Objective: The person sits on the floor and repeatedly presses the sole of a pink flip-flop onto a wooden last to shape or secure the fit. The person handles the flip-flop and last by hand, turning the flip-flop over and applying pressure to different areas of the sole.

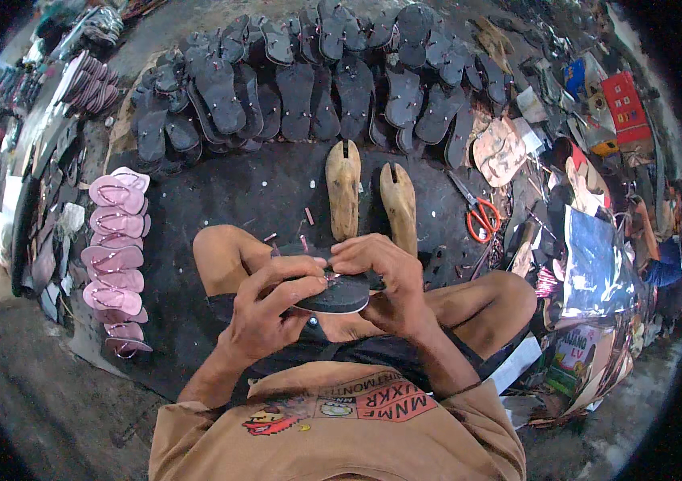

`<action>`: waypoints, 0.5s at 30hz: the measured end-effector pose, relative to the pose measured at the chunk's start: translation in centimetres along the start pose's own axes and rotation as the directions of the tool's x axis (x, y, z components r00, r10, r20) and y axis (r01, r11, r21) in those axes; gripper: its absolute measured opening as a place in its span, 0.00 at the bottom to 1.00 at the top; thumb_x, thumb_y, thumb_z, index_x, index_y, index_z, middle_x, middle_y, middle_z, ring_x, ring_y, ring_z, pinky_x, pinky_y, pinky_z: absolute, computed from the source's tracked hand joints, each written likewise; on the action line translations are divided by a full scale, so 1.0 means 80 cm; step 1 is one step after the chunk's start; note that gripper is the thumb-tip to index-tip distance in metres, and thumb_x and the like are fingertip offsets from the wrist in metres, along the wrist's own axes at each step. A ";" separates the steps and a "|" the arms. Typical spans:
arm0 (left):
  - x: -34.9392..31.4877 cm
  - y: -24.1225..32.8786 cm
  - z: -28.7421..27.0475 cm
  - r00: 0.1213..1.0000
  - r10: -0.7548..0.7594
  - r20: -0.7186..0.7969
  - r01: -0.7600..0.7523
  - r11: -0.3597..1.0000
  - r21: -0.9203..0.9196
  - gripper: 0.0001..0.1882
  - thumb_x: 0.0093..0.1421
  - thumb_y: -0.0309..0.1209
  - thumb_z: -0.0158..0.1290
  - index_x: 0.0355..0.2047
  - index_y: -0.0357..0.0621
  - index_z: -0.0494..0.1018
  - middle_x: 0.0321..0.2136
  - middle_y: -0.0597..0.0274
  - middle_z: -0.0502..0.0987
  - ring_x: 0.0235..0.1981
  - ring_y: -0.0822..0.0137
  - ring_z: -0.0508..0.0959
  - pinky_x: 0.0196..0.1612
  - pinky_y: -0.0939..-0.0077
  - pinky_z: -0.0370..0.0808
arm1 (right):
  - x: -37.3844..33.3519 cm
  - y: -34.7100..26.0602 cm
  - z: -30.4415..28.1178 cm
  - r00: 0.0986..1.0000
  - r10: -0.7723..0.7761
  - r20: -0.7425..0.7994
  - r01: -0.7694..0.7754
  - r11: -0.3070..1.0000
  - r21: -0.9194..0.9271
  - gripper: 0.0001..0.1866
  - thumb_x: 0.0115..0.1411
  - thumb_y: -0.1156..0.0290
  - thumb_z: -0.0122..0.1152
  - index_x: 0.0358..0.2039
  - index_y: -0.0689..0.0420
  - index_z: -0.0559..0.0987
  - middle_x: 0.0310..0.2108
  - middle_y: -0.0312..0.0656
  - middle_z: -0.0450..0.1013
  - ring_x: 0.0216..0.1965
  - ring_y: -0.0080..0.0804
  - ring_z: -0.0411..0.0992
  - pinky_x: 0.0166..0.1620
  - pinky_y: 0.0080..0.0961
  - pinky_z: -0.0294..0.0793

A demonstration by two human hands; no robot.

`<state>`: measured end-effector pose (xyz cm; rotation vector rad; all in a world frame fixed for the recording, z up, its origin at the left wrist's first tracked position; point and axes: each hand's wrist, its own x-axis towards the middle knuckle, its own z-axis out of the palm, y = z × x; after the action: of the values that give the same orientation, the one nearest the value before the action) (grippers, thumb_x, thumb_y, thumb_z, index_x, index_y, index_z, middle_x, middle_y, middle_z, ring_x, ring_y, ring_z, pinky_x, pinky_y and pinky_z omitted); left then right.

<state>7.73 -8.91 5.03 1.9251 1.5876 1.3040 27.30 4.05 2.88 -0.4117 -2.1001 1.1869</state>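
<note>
Between both hands, above my crossed legs, is a black sandal sole [333, 298] with a pale edge. My left hand [265, 309] grips its left side, thumb beneath and fingers bent over the top. On the other side my right hand [389, 280] holds it too, fingertips meeting the left ones near a small pinkish strap piece on the upper face. The fingers hide much of that spot. Just beyond the hands lie two wooden shoe lasts [344, 192], each with a slot at its far end.
Rows of black sandal soles [293, 96] fill the far side. Finished pink sandals [117, 272] line the left. Orange-handled scissors [483, 220] lie at right, near camouflage-patterned pieces [500, 152], a red box [626, 108] and a shiny plastic sheet [597, 260]. Small pink bits dot the black mat [221, 196].
</note>
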 end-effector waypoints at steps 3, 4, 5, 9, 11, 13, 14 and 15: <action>-0.004 -0.030 0.000 0.979 -0.193 -0.058 0.197 0.977 0.078 0.18 0.53 0.23 0.65 0.46 0.39 0.79 0.47 0.51 0.81 0.49 0.49 0.84 0.55 0.56 0.82 | -0.019 0.059 0.046 0.979 0.204 -0.027 -0.177 0.899 0.401 0.18 0.54 0.80 0.79 0.44 0.61 0.84 0.57 0.47 0.79 0.58 0.40 0.79 0.59 0.38 0.79; 0.001 -0.045 -0.011 0.930 -0.347 -0.120 0.360 0.927 0.106 0.20 0.53 0.24 0.64 0.48 0.39 0.78 0.48 0.50 0.81 0.49 0.49 0.84 0.55 0.56 0.83 | -0.011 0.087 0.054 0.917 0.386 -0.100 -0.293 0.822 0.489 0.24 0.56 0.72 0.81 0.51 0.63 0.82 0.60 0.49 0.77 0.63 0.38 0.75 0.64 0.36 0.74; 0.008 -0.069 -0.023 0.871 -0.466 -0.155 0.461 0.885 -0.071 0.25 0.54 0.27 0.64 0.53 0.39 0.75 0.52 0.50 0.80 0.51 0.49 0.83 0.56 0.55 0.82 | 0.016 0.089 0.050 0.675 0.727 -0.125 -0.534 0.598 0.598 0.39 0.56 0.63 0.82 0.63 0.66 0.74 0.62 0.55 0.75 0.66 0.43 0.72 0.69 0.43 0.68; 0.046 -0.134 -0.044 0.765 -0.644 0.005 0.293 0.341 -0.893 0.40 0.57 0.33 0.56 0.70 0.35 0.61 0.63 0.44 0.75 0.59 0.47 0.80 0.61 0.49 0.81 | 0.000 0.208 0.131 0.734 0.592 -0.333 -0.672 0.563 -0.481 0.53 0.58 0.59 0.78 0.75 0.67 0.57 0.61 0.63 0.72 0.64 0.58 0.69 0.70 0.50 0.63; 0.060 -0.155 -0.039 0.769 -0.639 0.013 0.150 0.161 -0.975 0.44 0.58 0.34 0.50 0.74 0.28 0.55 0.67 0.36 0.70 0.63 0.43 0.77 0.64 0.42 0.78 | -0.012 0.223 0.117 0.699 0.644 -0.312 -0.690 0.722 -0.054 0.48 0.59 0.66 0.74 0.74 0.68 0.58 0.64 0.62 0.69 0.66 0.58 0.69 0.68 0.47 0.69; 0.057 -0.185 -0.044 0.756 -0.647 0.101 0.190 0.069 -0.979 0.42 0.59 0.34 0.51 0.72 0.28 0.58 0.66 0.35 0.71 0.65 0.42 0.75 0.66 0.39 0.76 | -0.037 0.186 0.077 0.623 0.769 -0.144 -0.604 0.589 0.537 0.40 0.64 0.72 0.64 0.75 0.61 0.61 0.67 0.49 0.69 0.65 0.41 0.70 0.68 0.38 0.70; 0.054 -0.191 -0.047 0.747 -0.664 0.043 0.144 0.098 -0.985 0.40 0.60 0.35 0.51 0.71 0.29 0.59 0.65 0.35 0.72 0.65 0.41 0.75 0.65 0.39 0.77 | -0.033 0.119 0.054 0.601 0.799 -0.007 -0.502 0.385 0.774 0.39 0.64 0.73 0.62 0.75 0.59 0.62 0.68 0.47 0.68 0.67 0.41 0.69 0.69 0.37 0.69; 0.055 -0.197 -0.047 0.743 -0.669 0.011 0.112 0.108 -0.988 0.39 0.61 0.35 0.52 0.71 0.29 0.60 0.65 0.35 0.72 0.64 0.40 0.75 0.64 0.39 0.78 | -0.044 0.081 0.038 0.643 0.764 -0.058 -0.543 0.508 0.669 0.41 0.63 0.72 0.62 0.76 0.60 0.61 0.69 0.46 0.68 0.69 0.39 0.67 0.70 0.38 0.67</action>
<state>-4.94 -0.91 -2.51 0.2892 0.8123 1.8470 27.39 3.58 -5.08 -1.1062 -1.1172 1.9691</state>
